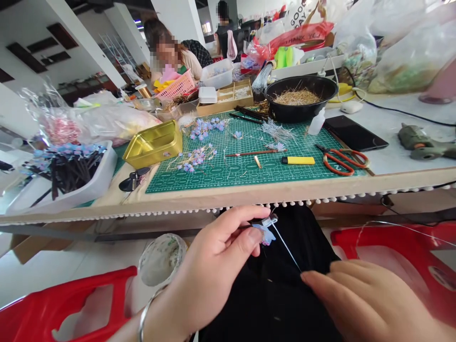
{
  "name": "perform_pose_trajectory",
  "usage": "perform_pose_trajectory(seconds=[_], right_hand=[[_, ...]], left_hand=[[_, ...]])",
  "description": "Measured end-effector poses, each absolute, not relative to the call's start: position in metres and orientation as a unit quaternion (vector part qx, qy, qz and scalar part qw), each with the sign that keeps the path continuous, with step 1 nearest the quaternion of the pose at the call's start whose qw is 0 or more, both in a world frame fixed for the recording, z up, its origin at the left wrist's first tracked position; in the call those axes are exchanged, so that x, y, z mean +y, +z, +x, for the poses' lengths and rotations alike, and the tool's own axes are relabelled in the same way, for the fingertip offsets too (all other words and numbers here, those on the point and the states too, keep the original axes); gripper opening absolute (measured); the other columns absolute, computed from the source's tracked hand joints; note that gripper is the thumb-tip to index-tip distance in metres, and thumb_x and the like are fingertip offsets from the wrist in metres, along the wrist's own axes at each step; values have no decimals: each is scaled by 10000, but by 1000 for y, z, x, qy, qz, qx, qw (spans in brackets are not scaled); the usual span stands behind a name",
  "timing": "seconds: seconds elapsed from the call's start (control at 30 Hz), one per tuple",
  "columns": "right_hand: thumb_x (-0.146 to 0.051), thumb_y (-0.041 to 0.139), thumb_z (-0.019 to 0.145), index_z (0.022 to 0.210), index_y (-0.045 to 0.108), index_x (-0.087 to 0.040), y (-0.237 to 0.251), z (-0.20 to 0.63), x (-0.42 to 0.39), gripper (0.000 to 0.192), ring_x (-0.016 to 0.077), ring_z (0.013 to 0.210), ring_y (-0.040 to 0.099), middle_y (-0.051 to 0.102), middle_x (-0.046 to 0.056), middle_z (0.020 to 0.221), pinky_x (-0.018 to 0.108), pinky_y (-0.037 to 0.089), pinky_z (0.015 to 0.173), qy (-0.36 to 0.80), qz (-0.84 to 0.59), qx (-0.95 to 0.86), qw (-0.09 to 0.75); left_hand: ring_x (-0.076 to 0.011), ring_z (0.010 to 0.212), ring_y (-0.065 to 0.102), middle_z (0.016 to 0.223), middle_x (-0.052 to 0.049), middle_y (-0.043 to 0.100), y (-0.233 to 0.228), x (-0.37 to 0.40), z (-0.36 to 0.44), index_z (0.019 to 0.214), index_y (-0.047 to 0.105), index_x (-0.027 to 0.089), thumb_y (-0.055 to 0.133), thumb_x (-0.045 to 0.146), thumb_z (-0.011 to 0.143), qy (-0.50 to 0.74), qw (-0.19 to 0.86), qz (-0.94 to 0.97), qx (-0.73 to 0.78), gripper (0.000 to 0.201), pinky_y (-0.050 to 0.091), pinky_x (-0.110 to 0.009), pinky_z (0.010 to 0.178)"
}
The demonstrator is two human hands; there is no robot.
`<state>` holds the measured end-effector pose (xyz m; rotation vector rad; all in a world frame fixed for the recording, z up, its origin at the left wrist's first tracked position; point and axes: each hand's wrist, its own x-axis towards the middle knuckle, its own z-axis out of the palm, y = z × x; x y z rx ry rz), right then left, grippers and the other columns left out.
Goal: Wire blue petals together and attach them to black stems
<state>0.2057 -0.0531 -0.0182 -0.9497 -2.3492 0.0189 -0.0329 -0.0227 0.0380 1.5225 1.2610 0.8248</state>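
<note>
My left hand [224, 251] pinches a small blue flower ornament [268, 236] between thumb and fingers, above my dark lap. A pale blue strand [288, 250] is looped at the top of the ornament and runs taut down to my right hand [370, 299]. The right thumb and forefinger are closed on the strand's lower end; the other fingers are curled. Beyond my hands, on the green cutting mat [167, 183], lie blue flower sprigs [194, 159], a thin brown stick [245, 153], a yellow lighter [298, 160] and orange-handled scissors [338, 161].
A gold tin [153, 147] and a white tub [103, 175] of dark-stemmed flowers stand at left. A black bowl [285, 109], a tablet [356, 133] and a glue gun [423, 142] are at right. Red stools [117, 304] flank me. A person [192, 61] sits opposite.
</note>
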Motion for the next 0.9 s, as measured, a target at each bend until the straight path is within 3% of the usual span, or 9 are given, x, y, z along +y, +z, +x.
perform_pose_trajectory(seconds=[0.1,0.17,0.23,0.27,0.37,0.43,0.57,0.77,0.9], right_hand=[[-40,365,880,900,664,-128,-17,197,-31,313,204,566,665,713,88,717,320,534,492,-22,-376,-894,242],[-138,396,933,1037,643,-85,-13,194,-19,273,316,860,712,732,176,972,487,592,706,-60,-397,-889,220],[-292,432,968,1216,555,-57,-6,191,-14,362,398,1147,600,647,233,1212,618,518,882,-53,-405,-883,232],[-348,444,970,1255,517,-69,-2,189,-13,406,390,1190,571,624,230,1246,603,516,903,-16,-411,-876,251],[-336,467,966,1166,519,-178,7,179,-19,260,236,938,685,690,105,1023,351,605,721,165,-422,-829,327],[-254,480,954,1015,548,-222,8,173,-24,97,151,692,667,674,18,821,240,564,578,237,-416,-793,377],[-119,470,899,923,599,-227,6,168,-27,170,135,625,678,717,-4,752,217,537,564,242,-396,-771,435],[-60,461,806,817,678,-227,10,177,-21,274,123,562,697,751,-27,693,178,543,520,269,-409,-752,440],[-75,463,805,746,680,-204,0,176,-9,259,138,620,700,746,3,710,203,554,565,375,-388,-721,435]], left_hand=[[-79,620,485,721,14,604,40,-18,-33,1099,700,291,551,242,944,349,626,508,478,220,329,-185,516],[-55,543,390,676,16,583,41,-16,-31,1058,719,265,579,214,917,351,699,437,444,205,233,-177,469],[-42,508,338,643,17,568,42,-15,-29,1028,726,239,597,197,892,342,744,386,425,193,186,-179,456],[-39,497,328,630,16,563,42,-15,-27,1015,728,228,610,198,878,334,758,367,423,183,171,-179,450],[-31,477,313,605,16,545,41,-13,-25,983,731,209,660,229,847,317,782,327,424,155,141,-168,432],[-24,471,305,603,14,542,39,-11,-26,981,725,206,673,246,849,313,797,307,416,148,129,-155,426],[-12,461,292,618,7,550,36,-11,-30,1013,696,209,647,237,875,293,827,272,395,149,134,-130,424],[-16,444,234,612,23,522,34,-11,-28,974,626,213,618,240,884,256,860,252,362,95,125,-120,407],[-20,448,210,603,37,519,37,-17,-25,873,530,199,615,270,885,247,849,272,379,111,112,-129,412]])
